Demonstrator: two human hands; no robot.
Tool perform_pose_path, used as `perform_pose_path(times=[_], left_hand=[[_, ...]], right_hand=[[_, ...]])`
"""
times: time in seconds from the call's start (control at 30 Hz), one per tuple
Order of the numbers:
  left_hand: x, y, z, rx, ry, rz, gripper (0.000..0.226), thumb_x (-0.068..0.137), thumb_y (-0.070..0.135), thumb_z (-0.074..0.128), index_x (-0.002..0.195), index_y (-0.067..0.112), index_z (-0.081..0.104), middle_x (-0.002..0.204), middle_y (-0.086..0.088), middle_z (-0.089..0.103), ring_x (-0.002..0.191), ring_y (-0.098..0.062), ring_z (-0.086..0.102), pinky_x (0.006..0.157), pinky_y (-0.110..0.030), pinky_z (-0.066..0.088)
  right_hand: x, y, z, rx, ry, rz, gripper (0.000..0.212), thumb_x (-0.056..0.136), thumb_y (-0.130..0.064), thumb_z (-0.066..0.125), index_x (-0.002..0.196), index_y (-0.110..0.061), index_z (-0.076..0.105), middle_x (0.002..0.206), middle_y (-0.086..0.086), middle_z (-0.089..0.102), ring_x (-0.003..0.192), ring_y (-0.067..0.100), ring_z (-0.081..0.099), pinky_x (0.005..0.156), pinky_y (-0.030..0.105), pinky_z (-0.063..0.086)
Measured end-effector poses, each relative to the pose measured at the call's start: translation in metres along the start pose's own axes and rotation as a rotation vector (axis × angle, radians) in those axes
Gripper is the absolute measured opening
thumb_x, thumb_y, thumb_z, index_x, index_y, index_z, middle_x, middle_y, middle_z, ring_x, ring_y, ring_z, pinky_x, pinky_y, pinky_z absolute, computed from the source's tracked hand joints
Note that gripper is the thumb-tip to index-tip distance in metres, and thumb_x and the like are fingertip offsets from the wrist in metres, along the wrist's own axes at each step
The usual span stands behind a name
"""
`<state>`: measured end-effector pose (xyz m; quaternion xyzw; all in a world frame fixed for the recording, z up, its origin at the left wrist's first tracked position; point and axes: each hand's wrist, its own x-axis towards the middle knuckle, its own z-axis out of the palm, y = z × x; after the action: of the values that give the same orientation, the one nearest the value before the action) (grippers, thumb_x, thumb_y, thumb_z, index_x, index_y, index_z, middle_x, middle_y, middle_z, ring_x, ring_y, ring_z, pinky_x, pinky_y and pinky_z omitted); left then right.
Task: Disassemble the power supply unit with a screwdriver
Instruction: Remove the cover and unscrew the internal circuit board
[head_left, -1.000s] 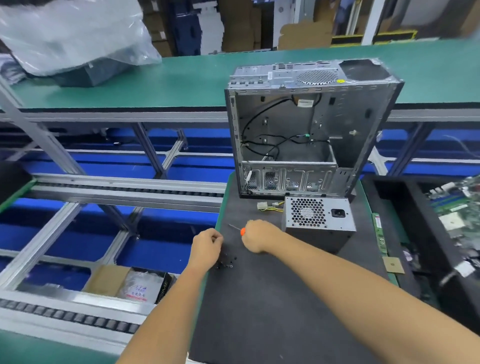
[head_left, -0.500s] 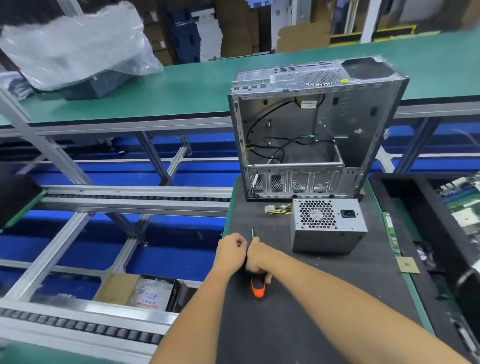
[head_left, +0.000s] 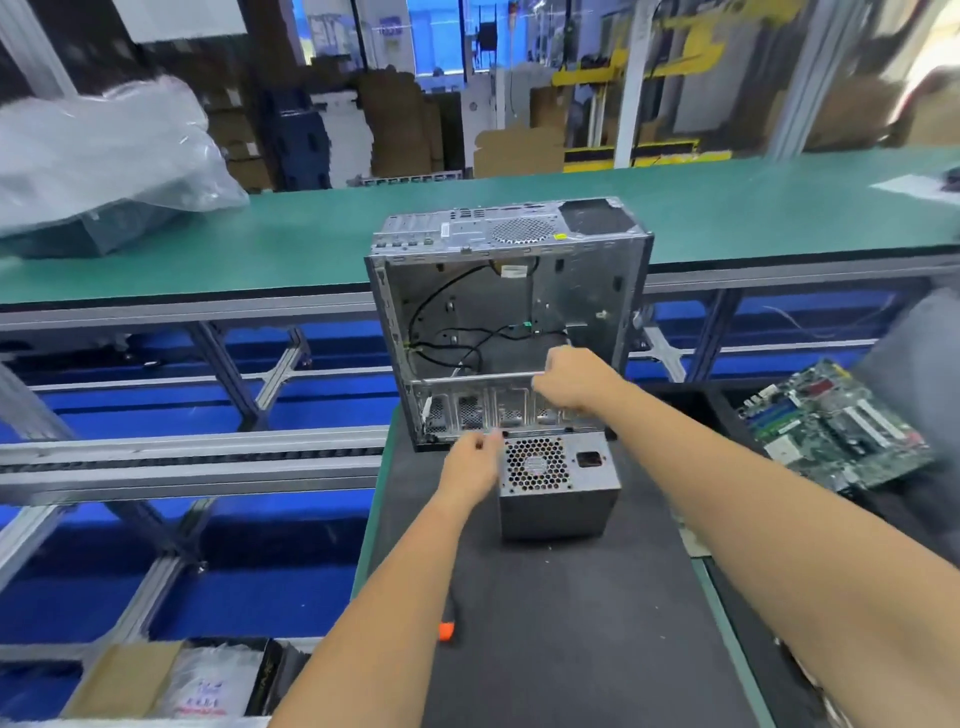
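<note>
A clear plastic bag (head_left: 104, 156) lies over a dark item at the far left of the green conveyor (head_left: 727, 208). Below it run aluminium rails over blue flooring, and a cardboard box (head_left: 124, 680) with packets sits at the bottom left.

The dark counter (head_left: 571, 623) holds the work. An orange screwdriver (head_left: 447, 630) lies on it near the left forearm, held by neither hand; only its handle end shows.

The left hand (head_left: 470, 462) is at the upper left corner of the PSU (head_left: 558, 486), fingers curled at the corner. Blur prevents telling whether they grip the PSU or something small beside it.

The PSU stands on the counter just in front of the case (head_left: 509, 322), fan grille and socket facing up toward the camera.

The case stands upright and open, black cables loose inside, its perforated panel on top.

The right hand (head_left: 576, 382) is clamped on the case's lower front rail, fingers curled over the edge.

At far right, a green motherboard (head_left: 836, 426) lies tilted in a black tray (head_left: 727, 405), well apart from the PSU.
</note>
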<state>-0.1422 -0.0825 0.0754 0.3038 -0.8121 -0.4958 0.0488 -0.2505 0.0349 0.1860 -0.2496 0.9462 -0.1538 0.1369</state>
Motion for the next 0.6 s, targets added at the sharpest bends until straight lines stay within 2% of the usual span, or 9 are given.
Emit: perform_pose_path(times=[0.07, 0.13, 0.2, 0.3, 0.37, 0.43, 0.5, 0.57, 0.6], left_hand=[[0.006, 0.008, 0.013, -0.066, -0.057, -0.094, 0.053, 0.098, 0.054, 0.03, 0.127, 0.014, 0.051, 0.136, -0.012, 0.049, 0.122, -0.027, 0.047, 0.099, -0.04, 0.038], [0.01, 0.012, 0.02, -0.111, -0.083, -0.187, 0.069, 0.097, 0.059, 0.024, 0.146, 0.011, 0.032, 0.154, -0.01, 0.028, 0.14, -0.029, 0.029, 0.111, -0.043, 0.027], [0.012, 0.01, 0.025, -0.143, -0.123, -0.302, 0.074, 0.096, 0.062, 0.021, 0.15, 0.012, 0.023, 0.157, -0.008, 0.023, 0.141, -0.028, 0.026, 0.113, -0.044, 0.025], [0.01, 0.008, 0.03, -0.234, -0.141, -0.397, 0.077, 0.093, 0.065, 0.027, 0.15, 0.013, 0.023, 0.156, -0.007, 0.026, 0.139, -0.028, 0.031, 0.114, -0.043, 0.027], [0.01, 0.012, 0.031, -0.274, -0.131, -0.401, 0.071, 0.093, 0.061, 0.029, 0.149, 0.016, 0.029, 0.153, -0.006, 0.031, 0.136, -0.027, 0.035, 0.111, -0.042, 0.029], [0.01, 0.017, 0.028, -0.264, -0.127, -0.405, 0.061, 0.093, 0.052, 0.032, 0.142, 0.017, 0.037, 0.143, -0.007, 0.042, 0.125, -0.028, 0.044, 0.097, -0.041, 0.036], [0.007, 0.02, 0.021, -0.323, -0.148, -0.436, 0.039, 0.086, 0.04, 0.04, 0.114, 0.016, 0.052, 0.11, -0.009, 0.058, 0.092, -0.027, 0.056, 0.074, -0.036, 0.044], [0.0, 0.021, 0.012, -0.387, -0.224, -0.509, 0.018, 0.073, 0.032, 0.048, 0.08, 0.016, 0.048, 0.067, -0.005, 0.062, 0.056, -0.023, 0.06, 0.057, -0.03, 0.049], [-0.005, 0.02, 0.009, -0.411, -0.278, -0.548, 0.015, 0.068, 0.03, 0.05, 0.073, 0.016, 0.046, 0.055, -0.002, 0.06, 0.046, -0.021, 0.06, 0.053, -0.031, 0.051]], right_hand=[[-0.004, 0.036, 0.009, -0.008, -0.082, 0.142, 0.046, 0.1, -0.034, 0.039, 0.122, 0.004, 0.054, 0.113, 0.018, 0.061, 0.086, 0.029, 0.055, 0.068, 0.032, 0.041], [-0.009, 0.056, 0.025, 0.043, -0.186, 0.23, 0.06, 0.104, -0.042, 0.028, 0.136, 0.006, 0.044, 0.124, 0.02, 0.056, 0.078, 0.028, 0.053, 0.069, 0.031, 0.04], [-0.012, 0.068, 0.038, 0.192, -0.255, 0.313, 0.065, 0.104, -0.047, 0.021, 0.147, 0.0, 0.031, 0.122, 0.017, 0.054, 0.074, 0.027, 0.053, 0.065, 0.032, 0.042], [-0.009, 0.078, 0.052, 0.357, -0.292, 0.364, 0.062, 0.103, -0.05, 0.022, 0.149, -0.009, 0.031, 0.144, 0.015, 0.043, 0.111, 0.035, 0.056, 0.083, 0.038, 0.046], [-0.005, 0.083, 0.058, 0.496, -0.303, 0.434, 0.053, 0.1, -0.053, 0.03, 0.136, -0.017, 0.044, 0.128, 0.015, 0.056, 0.098, 0.034, 0.061, 0.072, 0.035, 0.049], [-0.004, 0.085, 0.057, 0.639, -0.319, 0.542, 0.046, 0.094, -0.053, 0.039, 0.107, -0.013, 0.057, 0.084, 0.012, 0.071, 0.062, 0.029, 0.067, 0.054, 0.029, 0.051], [-0.005, 0.092, 0.058, 0.68, -0.348, 0.587, 0.043, 0.09, -0.051, 0.046, 0.09, -0.01, 0.061, 0.053, 0.009, 0.067, 0.041, 0.026, 0.065, 0.044, 0.032, 0.053], [-0.009, 0.098, 0.06, 0.691, -0.427, 0.616, 0.034, 0.086, -0.043, 0.053, 0.086, -0.01, 0.063, 0.054, 0.011, 0.067, 0.046, 0.028, 0.067, 0.049, 0.039, 0.056], [-0.011, 0.101, 0.062, 0.715, -0.486, 0.641, 0.029, 0.085, -0.038, 0.056, 0.084, -0.01, 0.062, 0.059, 0.012, 0.069, 0.053, 0.029, 0.069, 0.055, 0.042, 0.057]])
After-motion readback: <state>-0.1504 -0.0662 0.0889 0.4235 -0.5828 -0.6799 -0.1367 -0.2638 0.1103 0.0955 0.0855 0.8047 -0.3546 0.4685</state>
